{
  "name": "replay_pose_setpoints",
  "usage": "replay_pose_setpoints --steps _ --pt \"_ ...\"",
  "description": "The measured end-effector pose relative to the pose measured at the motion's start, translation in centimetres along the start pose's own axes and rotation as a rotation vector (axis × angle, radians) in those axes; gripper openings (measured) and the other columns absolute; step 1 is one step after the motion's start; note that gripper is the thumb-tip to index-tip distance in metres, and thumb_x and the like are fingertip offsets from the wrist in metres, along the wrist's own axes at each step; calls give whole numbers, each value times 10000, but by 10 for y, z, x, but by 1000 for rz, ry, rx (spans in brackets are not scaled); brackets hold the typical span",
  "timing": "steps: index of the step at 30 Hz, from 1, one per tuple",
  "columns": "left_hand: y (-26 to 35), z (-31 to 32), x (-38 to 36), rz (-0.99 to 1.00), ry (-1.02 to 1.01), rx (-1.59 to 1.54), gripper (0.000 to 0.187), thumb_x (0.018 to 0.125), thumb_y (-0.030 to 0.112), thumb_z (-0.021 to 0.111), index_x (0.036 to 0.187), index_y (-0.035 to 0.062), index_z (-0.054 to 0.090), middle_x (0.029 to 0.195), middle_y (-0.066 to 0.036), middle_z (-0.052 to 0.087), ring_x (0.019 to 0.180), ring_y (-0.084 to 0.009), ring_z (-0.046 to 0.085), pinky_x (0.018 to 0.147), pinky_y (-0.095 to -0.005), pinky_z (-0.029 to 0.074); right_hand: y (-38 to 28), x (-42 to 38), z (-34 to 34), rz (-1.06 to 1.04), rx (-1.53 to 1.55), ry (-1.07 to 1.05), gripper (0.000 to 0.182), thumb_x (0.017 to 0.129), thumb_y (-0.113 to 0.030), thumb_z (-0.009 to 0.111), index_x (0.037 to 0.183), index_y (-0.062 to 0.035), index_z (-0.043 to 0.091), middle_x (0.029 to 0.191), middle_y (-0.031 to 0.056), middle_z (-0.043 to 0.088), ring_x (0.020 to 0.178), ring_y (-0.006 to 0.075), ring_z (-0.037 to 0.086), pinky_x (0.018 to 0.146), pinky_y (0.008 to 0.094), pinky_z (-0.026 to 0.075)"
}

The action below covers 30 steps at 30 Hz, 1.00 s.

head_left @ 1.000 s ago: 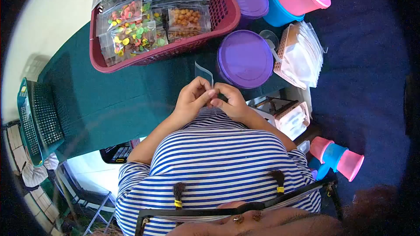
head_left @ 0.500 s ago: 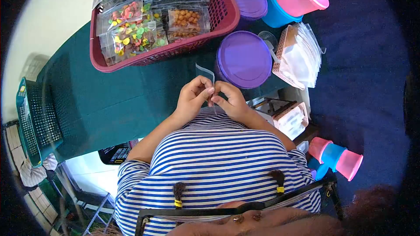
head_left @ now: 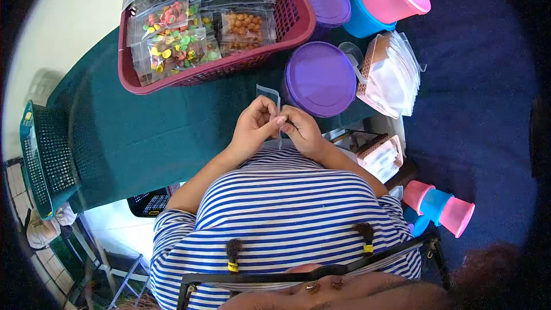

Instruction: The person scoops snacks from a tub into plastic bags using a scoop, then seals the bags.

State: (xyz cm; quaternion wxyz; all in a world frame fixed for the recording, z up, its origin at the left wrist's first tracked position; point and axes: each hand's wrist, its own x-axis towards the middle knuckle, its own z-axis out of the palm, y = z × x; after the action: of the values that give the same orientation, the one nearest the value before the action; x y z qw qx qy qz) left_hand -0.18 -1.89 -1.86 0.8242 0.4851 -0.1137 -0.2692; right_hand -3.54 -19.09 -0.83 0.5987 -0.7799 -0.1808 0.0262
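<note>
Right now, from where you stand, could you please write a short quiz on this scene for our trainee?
1. Short answer: What do the left hand and right hand hold between them?
2. True or false: The purple tub nearest the hands has no lid on.
3. Multiple choice: What colour is the basket that holds the filled bags?
A) green
B) white
C) maroon

Key: 1. A thin piece of clear plastic. 2. False. 3. C.

No readable text, label, brand, number or sign on any of the surfaces in view.
</note>
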Motion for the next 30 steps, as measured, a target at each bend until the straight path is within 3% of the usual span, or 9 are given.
replay_pose_setpoints --steps 18,21,23,27,30 --pt "-2 -3 2 0 -53 -76 183 973 163 644 983 72 486 867 -19 540 674 -70 543 607 -210 464 7 -2 1 -1 59 -5 137 992 -169 578 983 -33 587 857 80 589 804 194 636 746 330 498" --pt "-1 -2 2 -28 -39 -29 190 966 154 651 983 72 481 885 -22 535 680 -71 543 613 -211 464 11 -3 4 34 177 10 134 988 -172 587 983 -38 589 853 76 586 800 190 635 742 327 497" --pt "-2 -3 2 -33 -43 -32 187 968 153 648 984 71 480 890 -23 535 687 -73 545 618 -213 466 11 -3 5 20 153 24 232 1006 -271 569 961 -44 581 862 57 587 791 169 601 742 303 475" --pt "-3 -5 1 -52 -45 -45 174 974 150 637 992 70 483 894 -29 539 704 -79 549 628 -223 473 8 -3 3 4 76 24 219 1012 -252 561 959 -41 584 865 56 592 788 168 601 739 299 475" --pt "-3 -5 2 -40 -24 -50 160 982 150 623 995 66 487 885 -30 543 702 -83 547 623 -224 473 4 -2 2 33 68 12 129 992 -158 571 985 -31 596 855 79 590 792 202 625 733 328 488"
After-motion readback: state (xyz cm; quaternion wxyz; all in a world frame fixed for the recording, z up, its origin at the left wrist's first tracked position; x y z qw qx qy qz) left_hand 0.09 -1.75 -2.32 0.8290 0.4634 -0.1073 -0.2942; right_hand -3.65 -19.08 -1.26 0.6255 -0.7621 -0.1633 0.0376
